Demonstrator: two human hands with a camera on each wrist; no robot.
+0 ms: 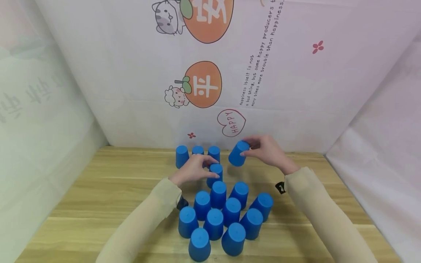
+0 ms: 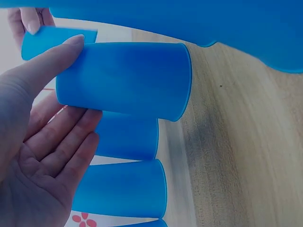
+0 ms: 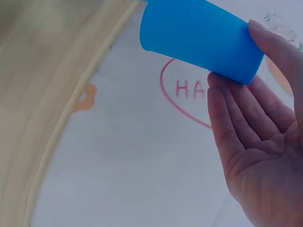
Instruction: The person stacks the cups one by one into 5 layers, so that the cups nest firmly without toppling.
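Observation:
My right hand (image 1: 255,148) holds a blue cup (image 1: 238,153) tilted in the air above the back of the wooden table (image 1: 98,190). In the right wrist view that hand (image 3: 255,123) pinches this cup (image 3: 199,38) at its closed end between thumb and fingers. My left hand (image 1: 201,167) grips an upside-down blue cup (image 1: 215,172) standing behind a cluster. The left wrist view shows the thumb of the left hand (image 2: 42,118) above and the fingers below this cup (image 2: 123,78).
Three upside-down blue cups (image 1: 197,151) stand in a row at the table's back edge. Several more (image 1: 223,215) are packed together near the front. A white printed backdrop (image 1: 210,84) rises behind the table, with white sheets on both sides.

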